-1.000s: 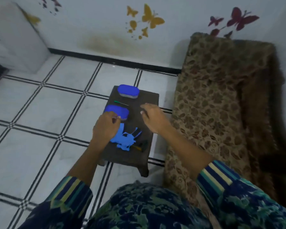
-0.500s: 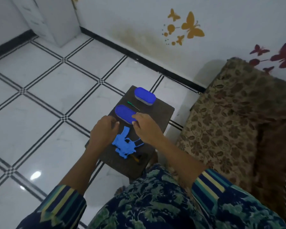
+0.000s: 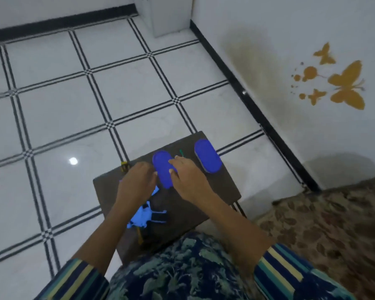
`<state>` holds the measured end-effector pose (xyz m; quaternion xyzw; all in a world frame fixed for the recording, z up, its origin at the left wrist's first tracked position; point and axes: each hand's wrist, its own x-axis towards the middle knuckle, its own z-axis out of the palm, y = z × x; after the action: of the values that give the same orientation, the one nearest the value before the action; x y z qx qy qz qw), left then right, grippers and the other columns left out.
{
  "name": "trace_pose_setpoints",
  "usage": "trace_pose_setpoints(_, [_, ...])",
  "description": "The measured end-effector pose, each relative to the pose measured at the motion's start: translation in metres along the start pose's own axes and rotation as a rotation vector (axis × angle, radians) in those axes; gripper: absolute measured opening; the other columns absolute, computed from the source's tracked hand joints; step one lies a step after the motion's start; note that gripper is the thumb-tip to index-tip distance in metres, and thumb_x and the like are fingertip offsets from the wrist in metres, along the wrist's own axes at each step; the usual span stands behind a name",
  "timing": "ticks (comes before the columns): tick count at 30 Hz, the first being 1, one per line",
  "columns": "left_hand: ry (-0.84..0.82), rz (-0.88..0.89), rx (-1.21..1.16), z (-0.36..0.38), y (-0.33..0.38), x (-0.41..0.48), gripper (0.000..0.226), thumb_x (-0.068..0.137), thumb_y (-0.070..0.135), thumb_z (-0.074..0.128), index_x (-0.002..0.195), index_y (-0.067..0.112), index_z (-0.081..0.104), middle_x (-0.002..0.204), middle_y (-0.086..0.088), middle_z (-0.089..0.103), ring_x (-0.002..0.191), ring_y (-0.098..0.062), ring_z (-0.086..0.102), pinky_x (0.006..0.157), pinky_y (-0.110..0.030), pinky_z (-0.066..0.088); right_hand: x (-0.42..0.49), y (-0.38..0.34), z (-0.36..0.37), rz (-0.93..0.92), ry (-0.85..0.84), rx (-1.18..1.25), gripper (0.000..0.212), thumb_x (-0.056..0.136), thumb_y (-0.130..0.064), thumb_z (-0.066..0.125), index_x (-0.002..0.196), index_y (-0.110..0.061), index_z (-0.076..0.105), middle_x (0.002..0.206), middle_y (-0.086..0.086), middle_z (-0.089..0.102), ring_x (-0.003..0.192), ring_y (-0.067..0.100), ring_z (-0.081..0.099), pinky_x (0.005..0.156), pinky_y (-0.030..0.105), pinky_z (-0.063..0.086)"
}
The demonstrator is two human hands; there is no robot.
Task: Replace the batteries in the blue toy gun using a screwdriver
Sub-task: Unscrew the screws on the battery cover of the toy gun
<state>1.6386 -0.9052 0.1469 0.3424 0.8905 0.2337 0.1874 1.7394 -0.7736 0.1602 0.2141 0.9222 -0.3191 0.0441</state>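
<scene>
The blue toy gun (image 3: 144, 215) lies on a small dark stool (image 3: 223, 189) in front of my knees. My left hand (image 3: 136, 185) is curled over the gun's far end, which it hides. Two dark blue oval pieces lie beyond it. My right hand (image 3: 186, 178) pinches the nearer blue oval (image 3: 162, 167) between thumb and fingers. The farther blue oval (image 3: 207, 155) lies free near the stool's back edge. A thin green screwdriver (image 3: 181, 153) lies between the two ovals, just past my right fingertips.
A yellow-handled tool (image 3: 140, 234) pokes out from under the gun at the stool's near edge. A small yellow and black item (image 3: 124, 166) sits at the stool's left edge. A patterned brown couch (image 3: 333, 230) is at the right, tiled floor at the left, a wall behind.
My right hand has moved left from the stool's middle onto the nearer blue oval. My left hand has stayed at the gun. The view has swung round.
</scene>
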Motion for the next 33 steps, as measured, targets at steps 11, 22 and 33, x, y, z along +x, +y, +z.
trace_pose_setpoints(11, [0.132,-0.319,-0.123,0.043,-0.015,0.018,0.018,0.093,0.022,0.054,0.088,0.006,0.058,0.094,-0.009,0.058,0.082,-0.027,0.056,0.068,-0.042,0.048,0.055,0.024,0.027,-0.059,-0.216,0.016,0.039,0.103,-0.018,0.043,0.138,-0.001,0.047,0.141,0.017,0.050,0.132,0.031,0.042,0.107,0.037,0.033])
trace_pose_setpoints(22, [0.149,-0.291,-0.092,0.161,-0.104,0.048,0.019,0.090,0.019,0.061,0.103,0.005,0.064,0.111,-0.012,0.065,0.097,-0.031,0.062,0.078,-0.038,0.049,0.110,0.098,0.148,-0.034,-0.166,-0.077,0.042,0.102,-0.020,0.045,0.140,-0.002,0.047,0.149,0.020,0.042,0.141,0.033,0.036,0.118,0.041,0.026])
trace_pose_setpoints(33, [0.220,-0.297,-0.039,0.274,-0.173,0.084,0.046,0.086,0.046,0.036,0.108,0.016,0.064,0.118,-0.005,0.065,0.108,-0.027,0.061,0.098,-0.048,0.045,0.142,0.165,0.263,-0.169,0.305,-0.095,0.037,0.094,-0.025,0.047,0.115,-0.004,0.068,0.133,0.017,0.060,0.131,0.032,0.049,0.113,0.036,0.032])
